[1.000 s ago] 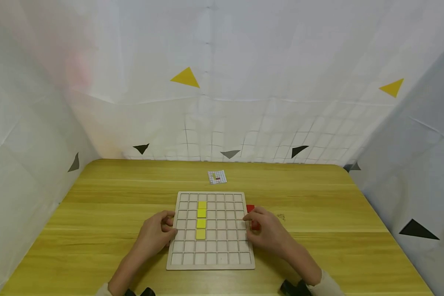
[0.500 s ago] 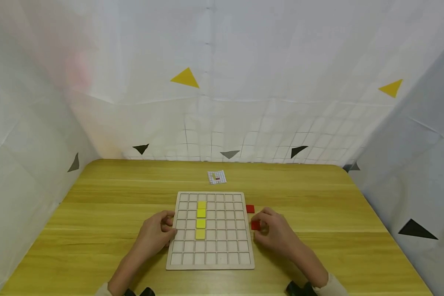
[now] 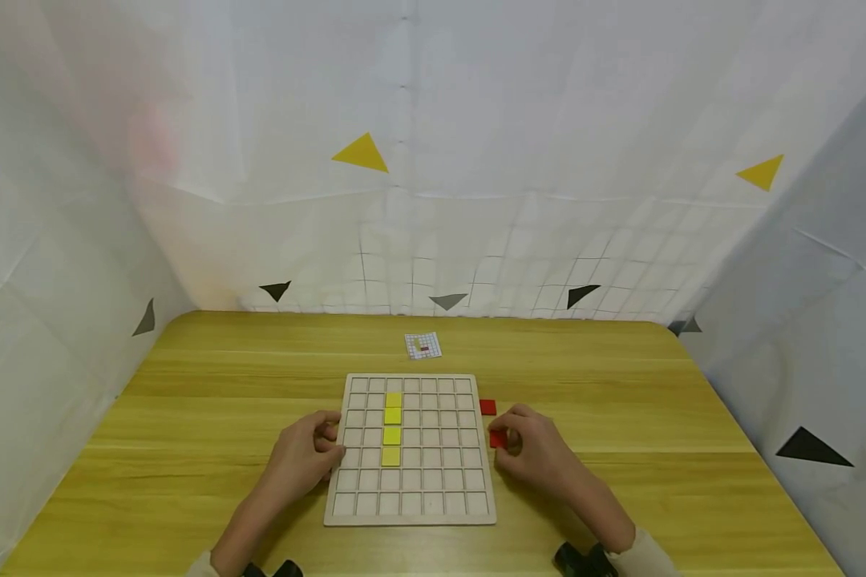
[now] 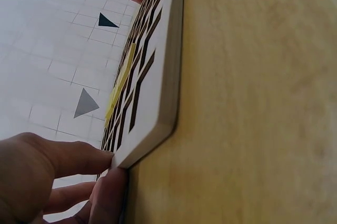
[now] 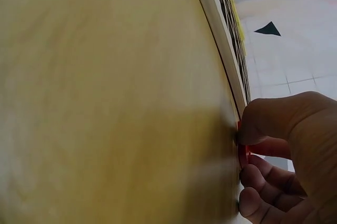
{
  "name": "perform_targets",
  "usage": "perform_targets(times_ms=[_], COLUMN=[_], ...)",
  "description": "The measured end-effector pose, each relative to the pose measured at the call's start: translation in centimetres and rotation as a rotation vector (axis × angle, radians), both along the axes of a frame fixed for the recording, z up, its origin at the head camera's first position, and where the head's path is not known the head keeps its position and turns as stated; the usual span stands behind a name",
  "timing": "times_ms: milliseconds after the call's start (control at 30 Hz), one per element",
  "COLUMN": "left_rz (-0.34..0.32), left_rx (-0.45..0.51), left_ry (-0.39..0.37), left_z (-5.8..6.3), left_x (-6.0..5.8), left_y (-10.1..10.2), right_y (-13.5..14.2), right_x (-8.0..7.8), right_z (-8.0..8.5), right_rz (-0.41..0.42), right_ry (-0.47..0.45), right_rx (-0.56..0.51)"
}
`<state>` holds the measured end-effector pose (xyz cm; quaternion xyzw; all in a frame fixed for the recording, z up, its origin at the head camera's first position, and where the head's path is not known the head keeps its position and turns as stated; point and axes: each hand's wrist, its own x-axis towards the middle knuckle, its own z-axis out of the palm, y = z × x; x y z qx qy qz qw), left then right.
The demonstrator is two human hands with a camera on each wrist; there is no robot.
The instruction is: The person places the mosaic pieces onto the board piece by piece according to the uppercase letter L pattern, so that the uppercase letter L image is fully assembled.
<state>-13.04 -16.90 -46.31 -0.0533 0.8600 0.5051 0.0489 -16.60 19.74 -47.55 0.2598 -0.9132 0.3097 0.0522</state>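
A pale wooden grid board (image 3: 413, 520) lies flat on the table, with a column of several yellow square tiles (image 3: 392, 436) in its cells. My left hand (image 3: 299, 453) grips the board's left edge; in the left wrist view its thumb and fingers meet the rim near a corner. Beside the right edge, my right hand (image 3: 540, 450) holds a red square tile (image 3: 498, 439) between thumb and fingers, low at the table top. The right wrist view shows that red tile (image 5: 243, 148) partly covered by the fingers. Another red tile (image 3: 487, 407) lies just beyond, by the board's edge.
A small card (image 3: 423, 345) printed with a grid, yellow marks and a red mark lies behind the board. The wooden table (image 3: 209, 385) stands between white sheet walls (image 3: 447, 96) bearing yellow, black and grey triangles.
My right hand has drawn back to the right from the board's edge to the nearer red tile, uncovering the farther one. My left hand and the yellow tiles have stayed in place.
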Motion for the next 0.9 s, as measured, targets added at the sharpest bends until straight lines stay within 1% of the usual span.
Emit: perform_targets(times_ms=[333, 700, 900], left_rz=[-0.005, -0.004, -0.001], left_rx=[0.001, -0.002, 0.008], left_ry=[0.004, 0.001, 0.004], left_z=[-0.06, -0.04, -0.04], left_x=[-0.15, -0.05, -0.04], left_y=[-0.04, -0.04, -0.03], right_y=[0.00, -0.16, -0.55], right_x=[0.04, 0.14, 0.13], right_z=[-0.08, 0.18, 0.50], right_rz=[0.000, 0.020, 0.042], right_ry=[0.012, 0.056, 0.098], right_rx=[-0.028, -0.043, -0.044])
